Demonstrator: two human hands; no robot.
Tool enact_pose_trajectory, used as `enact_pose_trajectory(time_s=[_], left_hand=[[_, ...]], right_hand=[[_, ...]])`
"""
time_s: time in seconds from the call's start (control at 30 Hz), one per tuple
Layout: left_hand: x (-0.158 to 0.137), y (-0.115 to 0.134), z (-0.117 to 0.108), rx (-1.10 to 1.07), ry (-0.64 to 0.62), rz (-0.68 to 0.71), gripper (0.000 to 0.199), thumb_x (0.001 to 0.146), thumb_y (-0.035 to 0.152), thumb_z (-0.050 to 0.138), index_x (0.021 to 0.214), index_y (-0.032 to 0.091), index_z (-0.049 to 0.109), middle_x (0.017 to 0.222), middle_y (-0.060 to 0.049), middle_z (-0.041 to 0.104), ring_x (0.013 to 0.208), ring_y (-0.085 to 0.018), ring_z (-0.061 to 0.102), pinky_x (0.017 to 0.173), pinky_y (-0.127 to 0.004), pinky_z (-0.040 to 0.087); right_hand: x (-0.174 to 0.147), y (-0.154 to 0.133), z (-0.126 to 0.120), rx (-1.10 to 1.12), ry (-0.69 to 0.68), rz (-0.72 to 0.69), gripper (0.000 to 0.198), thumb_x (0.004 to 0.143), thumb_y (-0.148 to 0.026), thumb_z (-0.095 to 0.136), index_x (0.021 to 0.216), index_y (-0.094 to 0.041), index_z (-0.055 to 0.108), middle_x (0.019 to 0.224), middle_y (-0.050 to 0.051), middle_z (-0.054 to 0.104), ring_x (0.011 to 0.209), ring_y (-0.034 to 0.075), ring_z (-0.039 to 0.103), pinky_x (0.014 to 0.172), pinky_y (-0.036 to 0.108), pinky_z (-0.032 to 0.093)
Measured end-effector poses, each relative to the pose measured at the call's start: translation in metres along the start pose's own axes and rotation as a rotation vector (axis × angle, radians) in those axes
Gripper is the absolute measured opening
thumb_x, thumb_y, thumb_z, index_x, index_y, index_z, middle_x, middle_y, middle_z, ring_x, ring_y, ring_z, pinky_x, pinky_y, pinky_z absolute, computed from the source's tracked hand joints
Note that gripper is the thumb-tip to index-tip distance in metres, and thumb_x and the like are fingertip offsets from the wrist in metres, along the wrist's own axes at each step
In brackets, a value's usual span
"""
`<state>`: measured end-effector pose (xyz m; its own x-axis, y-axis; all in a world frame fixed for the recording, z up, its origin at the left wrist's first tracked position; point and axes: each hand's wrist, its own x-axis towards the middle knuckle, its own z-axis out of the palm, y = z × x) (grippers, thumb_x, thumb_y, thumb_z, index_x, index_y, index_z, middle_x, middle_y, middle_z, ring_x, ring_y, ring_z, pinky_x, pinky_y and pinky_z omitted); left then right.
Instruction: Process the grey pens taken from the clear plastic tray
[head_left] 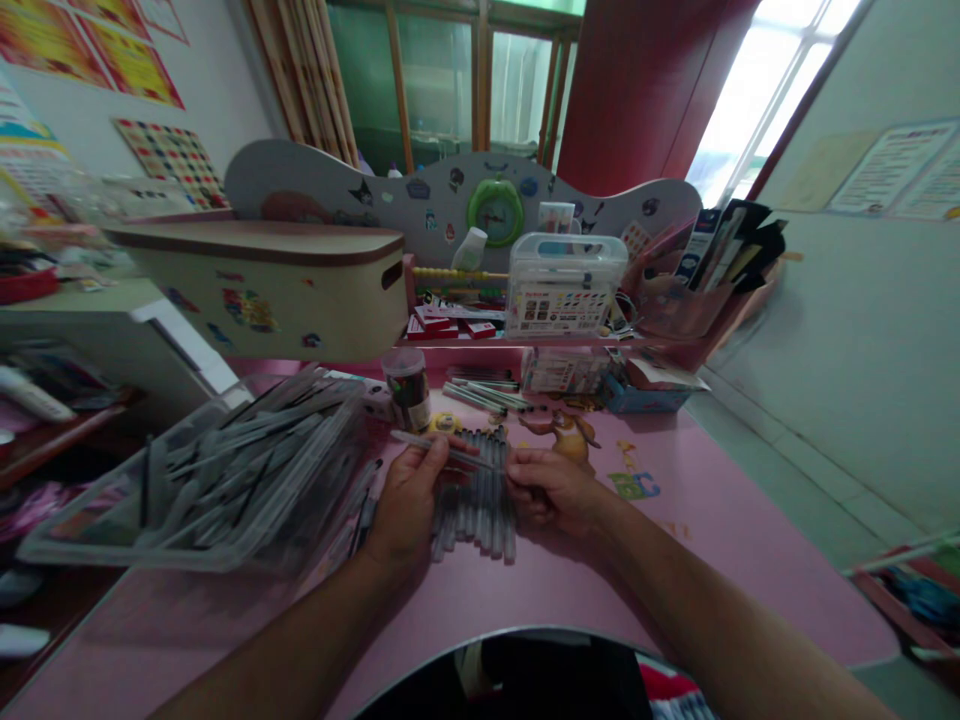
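Observation:
Between my two hands a clear pen barrel (465, 458) is held nearly level above the pink table. My left hand (410, 490) pinches it with thumb and fingers near its left part. My right hand (551, 487) is closed at its right end; whether a small part sits in those fingertips is hidden. Beneath them several clear pen barrels (487, 520) lie side by side on the table. More pens with dark parts (364, 515) lie beside my left wrist. Behind the hands a bundle of thin pen parts (487, 393) rests near the shelf.
On the left stands a clear plastic bin (225, 555) heaped with pen parts. A clear jar (407, 390) is behind my left hand. The shelf holds a lidded cream box (315, 310), a clear case (566, 290) and a green clock (495, 212). A blue box (646, 398) sits at the back right.

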<state>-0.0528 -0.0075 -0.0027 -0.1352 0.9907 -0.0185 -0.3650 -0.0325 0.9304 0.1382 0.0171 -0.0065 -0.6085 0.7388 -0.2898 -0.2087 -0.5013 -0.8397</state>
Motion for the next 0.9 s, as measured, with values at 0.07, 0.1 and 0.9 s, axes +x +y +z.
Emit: enact_pose_trajectory(time_s=[0.07,0.1,0.9], left_hand=[[0.005,0.003,-0.001,-0.106,0.017,-0.002,0.026,0.088,0.04,0.067,0.083,0.014,0.069,0.087,-0.007,0.075,0.073,-0.015,0.069,0.066,-0.023,0.055],[0.008,0.004,-0.002,-0.167,0.031,-0.015,0.025,0.09,0.038,0.064,0.084,0.014,0.068,0.087,-0.008,0.075,0.074,-0.017,0.07,0.067,-0.025,0.056],[-0.01,-0.005,0.014,-0.307,-0.145,-0.409,0.017,0.086,0.025,0.069,0.076,0.012,0.062,0.06,0.001,0.055,0.047,-0.008,0.05,0.041,-0.015,0.041]], right_hand=[[-0.001,0.0,-0.002,0.018,-0.039,-0.033,0.024,0.068,-0.027,0.071,0.065,-0.02,0.047,0.047,-0.01,0.041,0.036,0.004,0.029,0.037,0.018,0.015],[-0.002,0.0,-0.004,0.012,-0.064,-0.04,0.02,0.066,-0.025,0.068,0.063,-0.019,0.049,0.046,-0.01,0.039,0.036,0.004,0.028,0.036,0.019,0.016],[0.0,0.005,-0.002,-0.217,-0.113,-0.114,0.023,0.068,-0.029,0.075,0.069,-0.017,0.055,0.054,-0.007,0.045,0.044,0.005,0.034,0.044,0.02,0.022]])
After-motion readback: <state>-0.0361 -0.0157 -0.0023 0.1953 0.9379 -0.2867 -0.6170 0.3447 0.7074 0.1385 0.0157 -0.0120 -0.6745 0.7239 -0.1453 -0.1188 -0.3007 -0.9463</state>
